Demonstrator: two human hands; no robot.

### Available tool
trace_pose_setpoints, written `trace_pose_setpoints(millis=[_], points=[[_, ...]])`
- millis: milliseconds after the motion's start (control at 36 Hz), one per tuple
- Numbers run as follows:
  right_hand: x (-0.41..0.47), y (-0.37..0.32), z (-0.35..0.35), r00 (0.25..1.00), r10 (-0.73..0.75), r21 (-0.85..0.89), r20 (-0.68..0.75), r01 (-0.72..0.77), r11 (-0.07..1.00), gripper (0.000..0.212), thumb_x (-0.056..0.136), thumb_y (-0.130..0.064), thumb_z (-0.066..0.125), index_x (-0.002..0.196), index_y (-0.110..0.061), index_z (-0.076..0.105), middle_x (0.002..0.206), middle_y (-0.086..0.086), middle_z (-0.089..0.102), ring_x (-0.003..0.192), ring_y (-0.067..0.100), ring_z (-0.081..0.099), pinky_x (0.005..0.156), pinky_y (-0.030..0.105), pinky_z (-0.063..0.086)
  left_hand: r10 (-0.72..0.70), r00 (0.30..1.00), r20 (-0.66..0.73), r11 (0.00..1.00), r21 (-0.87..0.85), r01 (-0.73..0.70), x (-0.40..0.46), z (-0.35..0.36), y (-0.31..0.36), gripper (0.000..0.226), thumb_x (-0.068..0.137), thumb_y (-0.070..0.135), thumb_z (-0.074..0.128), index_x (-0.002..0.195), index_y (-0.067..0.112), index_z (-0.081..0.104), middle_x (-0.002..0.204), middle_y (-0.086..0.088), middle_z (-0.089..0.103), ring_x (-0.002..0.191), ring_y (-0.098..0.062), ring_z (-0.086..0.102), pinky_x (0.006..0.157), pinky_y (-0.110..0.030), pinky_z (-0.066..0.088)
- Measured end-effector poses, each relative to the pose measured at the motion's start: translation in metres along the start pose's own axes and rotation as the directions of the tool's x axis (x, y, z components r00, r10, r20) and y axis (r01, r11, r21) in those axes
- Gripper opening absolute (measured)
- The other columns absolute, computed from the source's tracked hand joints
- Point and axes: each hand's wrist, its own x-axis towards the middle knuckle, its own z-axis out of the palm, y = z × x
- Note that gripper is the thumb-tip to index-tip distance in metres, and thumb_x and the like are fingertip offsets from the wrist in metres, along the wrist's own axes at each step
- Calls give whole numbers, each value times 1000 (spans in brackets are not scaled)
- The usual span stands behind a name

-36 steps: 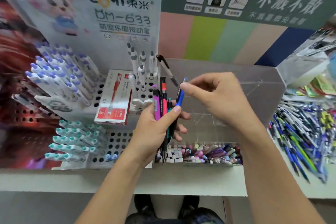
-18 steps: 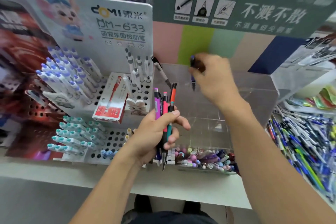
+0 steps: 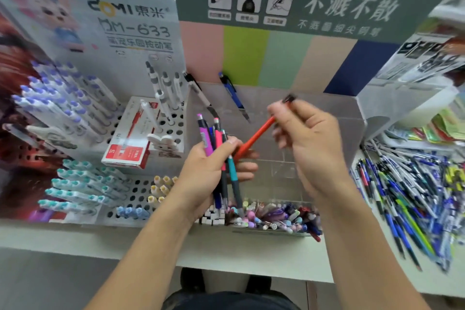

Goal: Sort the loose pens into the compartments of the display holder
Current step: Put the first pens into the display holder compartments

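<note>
My left hand [image 3: 214,171] grips a bunch of pens [image 3: 221,148], purple, pink and teal among them, upright in front of the clear display holder [image 3: 314,118]. My right hand [image 3: 307,138] pinches the top end of an orange pen [image 3: 254,138] that slants down to the bunch. A blue pen [image 3: 232,93] stands in a back compartment of the holder, beside a white and black pen [image 3: 201,98]. The holder's front row is packed with small pastel pens [image 3: 274,214].
A white perforated pen stand [image 3: 141,184] with several capped pens and a red and white box [image 3: 130,138] sits at the left. A heap of loose pens [image 3: 412,191] lies on the shelf at the right. A green sign board [image 3: 302,0] rises behind the holder.
My right hand has left the blue pen in the back compartment, come back toward me and taken the orange pen's top end out of the bunch. The left hand has stayed put.
</note>
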Motion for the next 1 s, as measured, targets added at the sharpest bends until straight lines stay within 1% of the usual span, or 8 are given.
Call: trace_pose_setpoints(millis=[111,222,389,472,583,667,833,1000], points=[[19,-21,-20,891,-355,-61,-285,352,934,11,104,-15,58,97,-16,67,80,0,68,66,17,65,58,26,52,-30,998,-50,998,51,32,5,-2,0,11,103,18,53,96,10,58,56,-1,51,37,-10,40,36,-20,34],[49,-18,-23,826,-557,-459,-86,464,758,13,101,-20,62,104,-11,71,88,0,68,75,18,69,70,31,57,-132,986,105,987,-78,141,4,0,2,7,102,14,47,101,13,54,57,2,36,34,-5,25,33,-15,21],[84,-4,2,921,-308,-779,236,369,507,16,93,-18,72,91,-3,76,85,16,73,71,29,58,64,32,35,-118,954,275,983,-104,151,0,2,1,31,94,5,36,66,8,49,59,-1,40,38,-5,28,33,-16,24],[88,-1,11,942,-243,-818,230,323,477,15,87,-21,79,90,-6,77,82,14,73,74,32,64,65,33,46,-80,960,267,989,-96,109,-3,1,0,28,98,3,43,73,7,56,71,-6,49,43,-6,34,37,-16,27],[68,-4,9,949,-298,-774,107,267,574,22,85,-24,80,101,-9,79,90,6,78,81,18,72,80,33,58,-38,986,161,994,-98,54,-4,-1,-3,16,87,11,61,98,3,51,78,-7,66,51,-12,51,43,-20,41],[33,-11,-4,935,-356,-692,-1,256,675,14,90,-30,75,94,-17,80,80,-10,74,72,1,67,71,15,52,-23,996,90,998,-60,29,-2,-2,-4,15,93,6,60,107,2,58,84,-9,75,61,-16,67,53,-25,56],[-16,2,-12,978,63,-361,201,14,932,6,84,-23,82,87,-17,81,76,2,77,69,10,66,69,29,55,-29,987,158,996,-80,42,0,9,-8,22,85,12,65,105,5,70,91,-16,76,75,-24,75,70,-35,63],[-15,13,-20,986,117,-168,121,-96,981,2,88,-4,76,88,-4,78,63,-7,68,54,-1,55,54,12,42,-48,987,156,998,-30,53,3,21,-14,20,101,10,52,112,4,69,104,-22,75,93,-33,75,78,-38,63]])
